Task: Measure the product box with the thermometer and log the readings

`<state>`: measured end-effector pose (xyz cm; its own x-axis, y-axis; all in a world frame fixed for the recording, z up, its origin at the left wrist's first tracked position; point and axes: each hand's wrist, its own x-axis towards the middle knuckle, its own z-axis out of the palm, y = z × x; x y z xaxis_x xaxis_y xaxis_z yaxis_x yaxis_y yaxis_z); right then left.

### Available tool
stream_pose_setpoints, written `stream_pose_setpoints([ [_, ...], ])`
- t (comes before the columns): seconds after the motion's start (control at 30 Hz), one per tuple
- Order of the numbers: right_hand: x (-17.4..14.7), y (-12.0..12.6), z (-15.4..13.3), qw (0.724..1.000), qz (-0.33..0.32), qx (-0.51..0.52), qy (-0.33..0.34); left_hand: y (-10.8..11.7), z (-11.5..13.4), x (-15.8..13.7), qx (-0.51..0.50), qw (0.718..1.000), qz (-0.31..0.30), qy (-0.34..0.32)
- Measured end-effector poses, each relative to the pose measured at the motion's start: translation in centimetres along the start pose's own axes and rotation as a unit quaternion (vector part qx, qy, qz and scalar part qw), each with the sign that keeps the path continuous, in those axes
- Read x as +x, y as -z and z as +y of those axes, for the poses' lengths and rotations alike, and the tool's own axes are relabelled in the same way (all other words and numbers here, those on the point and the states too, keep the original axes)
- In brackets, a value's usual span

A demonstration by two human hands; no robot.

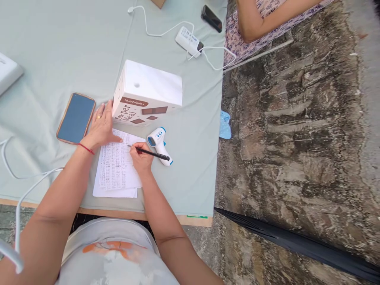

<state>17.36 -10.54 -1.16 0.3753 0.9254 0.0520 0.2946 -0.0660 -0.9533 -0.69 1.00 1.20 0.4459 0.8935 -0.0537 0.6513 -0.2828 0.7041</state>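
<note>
My right hand (141, 157) grips a black pen (154, 153), its tip on the top sheet of the handwritten papers (117, 166). Fingers apart, my left hand (103, 124) rests at the upper left of the papers, its thumb on the sheet and its fingertips beside the white box (154, 85). The box has brown printing reading "Super Meal" and stands just beyond the papers. Right of my writing hand lies a white and blue infrared thermometer (159, 144), partly crossed by the pen. A smartphone (76, 118) with a brown edge lies left of my left hand.
Farther back on the cloth-covered table (190, 166) are a white device (188, 41) with cables and a black object (211, 18). A white case (8, 73) sits at the left edge. Another person's arm (252, 23) shows at top right. White cables (22, 198) run by my left arm.
</note>
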Motion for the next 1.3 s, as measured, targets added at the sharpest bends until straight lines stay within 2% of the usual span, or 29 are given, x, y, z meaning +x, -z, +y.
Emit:
stream_pose_setpoints([
  [0.73,-0.04,0.08,0.13,1.0,0.01,-0.005,-0.004,-0.01,0.02,0.08,-0.011,1.0,0.005,0.0],
  [1.03,-0.01,-0.06,0.3,0.999,0.04,0.003,-0.002,-0.05,-0.15,0.08,-0.008,1.0,0.004,0.0],
  [1.2,-0.21,-0.12,0.58,0.998,0.055,-0.02,0.035,-0.12,-0.26,0.09,-0.005,1.0,0.011,-0.004],
  [1.3,-0.31,0.48,0.63,0.99,0.083,-0.064,0.095,-0.25,-0.44,0.14,0.002,1.0,0.011,-0.006],
])
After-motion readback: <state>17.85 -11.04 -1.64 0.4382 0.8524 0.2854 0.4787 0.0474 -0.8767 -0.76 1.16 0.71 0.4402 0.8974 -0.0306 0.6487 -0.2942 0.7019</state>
